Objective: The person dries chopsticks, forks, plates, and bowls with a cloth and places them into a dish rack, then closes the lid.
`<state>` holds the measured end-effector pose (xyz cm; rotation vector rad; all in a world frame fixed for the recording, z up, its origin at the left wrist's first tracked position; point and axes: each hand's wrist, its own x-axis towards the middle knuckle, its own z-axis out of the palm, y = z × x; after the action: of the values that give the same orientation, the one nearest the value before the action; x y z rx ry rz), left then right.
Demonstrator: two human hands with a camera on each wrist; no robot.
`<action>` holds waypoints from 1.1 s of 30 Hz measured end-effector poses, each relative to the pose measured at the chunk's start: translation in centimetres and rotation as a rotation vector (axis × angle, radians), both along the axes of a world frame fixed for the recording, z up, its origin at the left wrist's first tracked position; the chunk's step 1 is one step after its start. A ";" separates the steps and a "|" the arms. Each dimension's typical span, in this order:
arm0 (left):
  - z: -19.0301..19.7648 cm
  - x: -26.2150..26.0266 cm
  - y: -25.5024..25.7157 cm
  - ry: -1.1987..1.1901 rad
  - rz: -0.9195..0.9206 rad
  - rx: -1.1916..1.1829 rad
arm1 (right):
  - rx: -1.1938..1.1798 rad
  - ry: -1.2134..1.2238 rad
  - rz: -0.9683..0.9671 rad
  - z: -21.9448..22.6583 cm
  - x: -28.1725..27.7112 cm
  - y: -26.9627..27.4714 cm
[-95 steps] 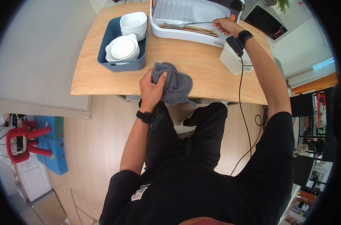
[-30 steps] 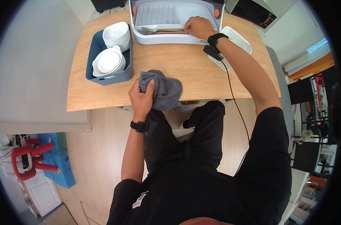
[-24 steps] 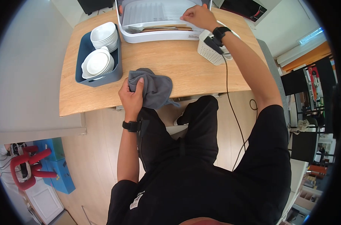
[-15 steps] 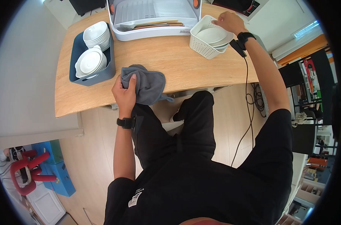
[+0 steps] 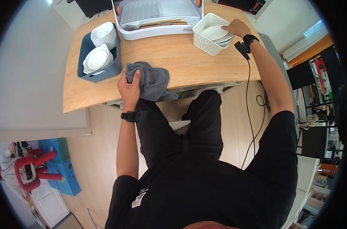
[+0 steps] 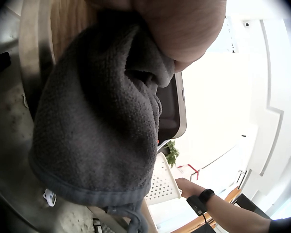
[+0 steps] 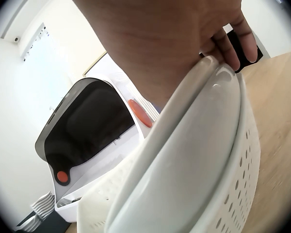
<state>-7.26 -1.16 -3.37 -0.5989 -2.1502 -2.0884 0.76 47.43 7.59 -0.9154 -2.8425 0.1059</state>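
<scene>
My left hand (image 5: 129, 90) grips a folded grey cloth (image 5: 155, 81) at the table's front edge, thumb on top. The cloth (image 6: 97, 126) fills much of the left wrist view, a loop hanging from its edge. My right hand (image 5: 237, 29) is over the white perforated basket (image 5: 207, 45) at the right, pinching the rim of a white plate (image 5: 212, 33). Several white dishes lean in this basket. In the right wrist view the plate's rim (image 7: 160, 121) meets my hand (image 7: 169, 43), which hides the thumb.
A white dish rack (image 5: 158, 31) with chopsticks and forks (image 5: 158, 24) in its front tray stands at the back. On the left, a blue bin (image 5: 101, 74) holds stacked white bowls (image 5: 103, 33) and dishes. A black cable (image 5: 250, 114) hangs from my right wrist.
My right hand has left the cutlery in the rack, moved right to the basket and taken hold of a plate's rim. The left hand keeps its grip on the cloth.
</scene>
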 end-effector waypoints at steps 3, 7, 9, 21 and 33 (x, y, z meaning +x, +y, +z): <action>0.3 0.0 0.0 0.012 -0.004 0.024 | -0.127 -0.034 -0.017 0.9 0.5 -1.0; 0.0 -0.2 -0.1 0.025 -0.019 -0.010 | -0.167 0.065 0.021 -0.6 0.6 0.2; -0.2 -0.4 0.0 0.023 -0.026 -0.011 | -0.175 0.081 0.020 -0.7 0.8 0.9; 0.2 -0.2 -0.1 0.047 -0.036 -0.010 | -0.518 0.610 -0.121 0.3 4.3 4.4; 0.1 -0.5 -1.1 -0.108 -0.025 0.217 | -1.845 1.188 0.135 0.4 19.5 -12.9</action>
<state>-7.78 -2.23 -3.31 -0.5029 -1.9386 -2.3771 20.24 34.56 8.00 -0.3445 -1.0397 2.3726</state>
